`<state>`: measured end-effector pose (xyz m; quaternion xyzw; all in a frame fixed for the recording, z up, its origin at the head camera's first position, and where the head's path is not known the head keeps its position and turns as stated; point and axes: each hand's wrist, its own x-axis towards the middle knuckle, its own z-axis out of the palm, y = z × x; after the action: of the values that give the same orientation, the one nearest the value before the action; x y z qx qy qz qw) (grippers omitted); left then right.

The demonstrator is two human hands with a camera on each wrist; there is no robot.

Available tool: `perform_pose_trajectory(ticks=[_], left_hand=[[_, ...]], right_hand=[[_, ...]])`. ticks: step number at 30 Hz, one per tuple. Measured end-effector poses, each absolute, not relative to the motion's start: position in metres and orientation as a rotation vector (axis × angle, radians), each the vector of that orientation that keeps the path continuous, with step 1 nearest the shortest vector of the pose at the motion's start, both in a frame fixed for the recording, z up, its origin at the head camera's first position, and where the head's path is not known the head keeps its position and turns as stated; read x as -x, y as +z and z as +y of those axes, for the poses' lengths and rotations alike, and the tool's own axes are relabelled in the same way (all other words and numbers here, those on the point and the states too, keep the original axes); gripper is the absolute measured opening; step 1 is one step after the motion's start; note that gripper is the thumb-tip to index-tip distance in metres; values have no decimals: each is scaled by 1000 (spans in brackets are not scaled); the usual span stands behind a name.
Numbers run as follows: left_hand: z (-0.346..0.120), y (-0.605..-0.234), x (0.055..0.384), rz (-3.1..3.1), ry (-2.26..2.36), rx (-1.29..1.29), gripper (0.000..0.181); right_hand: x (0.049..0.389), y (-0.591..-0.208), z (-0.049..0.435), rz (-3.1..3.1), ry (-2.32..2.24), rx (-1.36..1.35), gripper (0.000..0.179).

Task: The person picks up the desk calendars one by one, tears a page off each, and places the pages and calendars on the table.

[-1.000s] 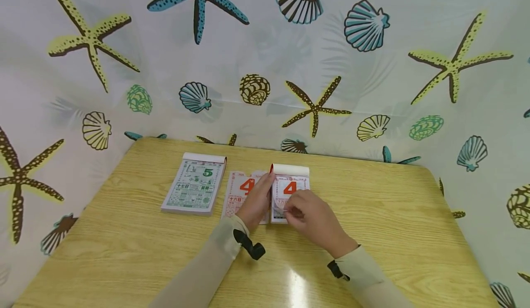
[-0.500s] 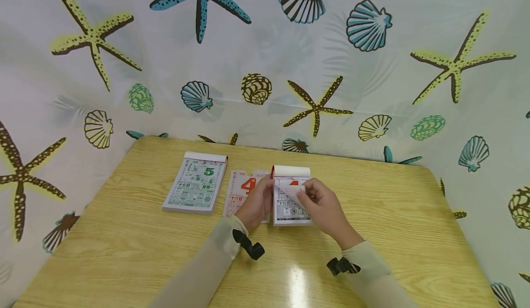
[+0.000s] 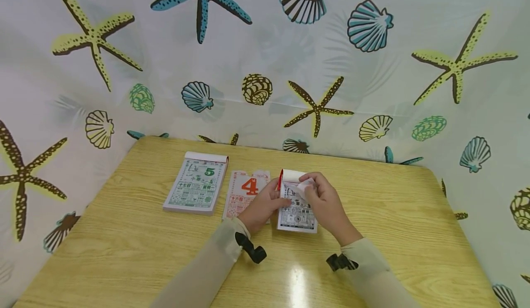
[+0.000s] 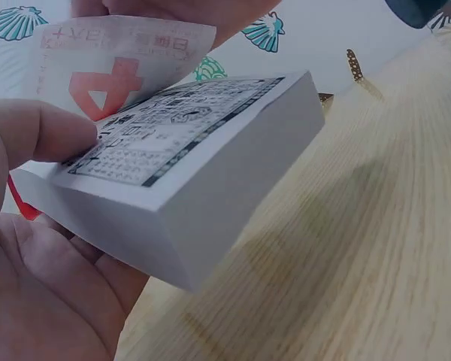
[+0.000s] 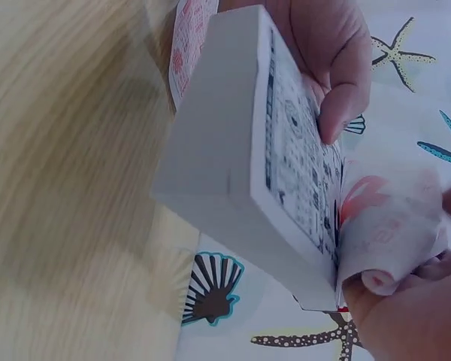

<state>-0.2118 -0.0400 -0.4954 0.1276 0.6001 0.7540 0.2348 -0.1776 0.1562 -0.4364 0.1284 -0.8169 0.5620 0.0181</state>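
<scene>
My left hand grips a thick tear-off calendar pad by its left side, thumb on the printed page and fingers underneath. In the left wrist view the pad is tilted, its near end raised off the table. My right hand pinches the pad's top sheet, which bears a red 4 and is folded up toward the binding. That sheet looks curled at the fingers in the right wrist view. Below it shows a black-printed page. Whether the sheet is still attached along its whole top edge is hidden.
Left of the held pad lies a loose calendar sheet with a red 4. Farther left, a second calendar pad shows a green 5. The wooden table ends at a shell-and-starfish patterned cloth.
My right hand has lifted the red 4 sheet from its lower edge up toward the binding. The left thumb has moved onto the page, and the pad has shifted slightly right and tilted up.
</scene>
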Motion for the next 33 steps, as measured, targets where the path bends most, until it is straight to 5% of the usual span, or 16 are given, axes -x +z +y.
perform_pose_trajectory(ticks=[14, 23, 33], left_hand=[[-37, -496, 212, 1590, 2159, -340, 80], [-39, -497, 214, 1634, 2127, -329, 62], [-33, -490, 209, 1658, 2032, -499, 85]], right_hand=[[177, -433, 160, -2639, 837, -636, 8], [179, -435, 158, -2583, 759, -660, 7], [181, -428, 156, -2734, 756, -569, 4]])
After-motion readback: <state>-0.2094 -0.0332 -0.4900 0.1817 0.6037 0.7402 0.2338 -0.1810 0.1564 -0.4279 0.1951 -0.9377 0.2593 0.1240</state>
